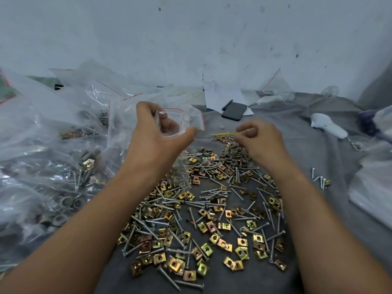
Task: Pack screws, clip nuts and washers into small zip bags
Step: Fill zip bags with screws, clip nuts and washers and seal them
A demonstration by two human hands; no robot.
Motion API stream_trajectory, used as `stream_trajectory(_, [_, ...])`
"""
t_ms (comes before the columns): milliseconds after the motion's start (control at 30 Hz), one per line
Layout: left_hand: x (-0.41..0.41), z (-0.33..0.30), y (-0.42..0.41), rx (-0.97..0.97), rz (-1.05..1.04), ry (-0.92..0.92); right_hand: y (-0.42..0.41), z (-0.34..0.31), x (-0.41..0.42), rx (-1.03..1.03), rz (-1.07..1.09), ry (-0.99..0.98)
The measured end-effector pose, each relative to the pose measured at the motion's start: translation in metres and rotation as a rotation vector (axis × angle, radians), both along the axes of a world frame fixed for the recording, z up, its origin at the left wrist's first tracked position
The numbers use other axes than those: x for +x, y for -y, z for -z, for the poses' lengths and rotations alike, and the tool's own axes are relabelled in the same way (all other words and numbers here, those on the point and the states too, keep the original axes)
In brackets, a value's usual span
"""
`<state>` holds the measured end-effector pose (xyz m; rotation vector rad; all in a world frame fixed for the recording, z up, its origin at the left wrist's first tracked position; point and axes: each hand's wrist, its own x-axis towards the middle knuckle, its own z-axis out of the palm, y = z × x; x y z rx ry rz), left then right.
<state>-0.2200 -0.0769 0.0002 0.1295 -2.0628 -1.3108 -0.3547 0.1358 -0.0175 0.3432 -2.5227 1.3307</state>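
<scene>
Nearest the person, clip nuts and screws lay loose and mixed over the grey cloth on the worktop, none of them yet sorted. Farther out, a cluster of grey washers sat at the far edge of that spread. The right hand hung over the washers with its fingers curled in, seemingly pinching something small at the tips; what it held could not be made out. Beside it and a little higher, the left hand gripped a small zip bag with its mouth spread wide by the fingers, and the bag looked empty. To the left, filled bags were heaped. Beyond lay a phone near the wall.

The step in hand appeared to be loading the bag, at the washer stage. The next move would call for carrying the right hand across to the bag's mouth and dropping its pick inside, with the left keeping the mouth wide.
</scene>
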Motion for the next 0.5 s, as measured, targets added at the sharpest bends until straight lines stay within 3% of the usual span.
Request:
stream_trajectory(333, [-0.004, 0.003, 0.002, 0.011, 0.023, -0.021, 0.015, -0.006, 0.009, 0.635, -0.174, 0.109])
stream_trajectory(500, [-0.002, 0.001, 0.003, 0.018, 0.036, -0.013, 0.005, 0.003, 0.013, 0.437, -0.134, 0.056])
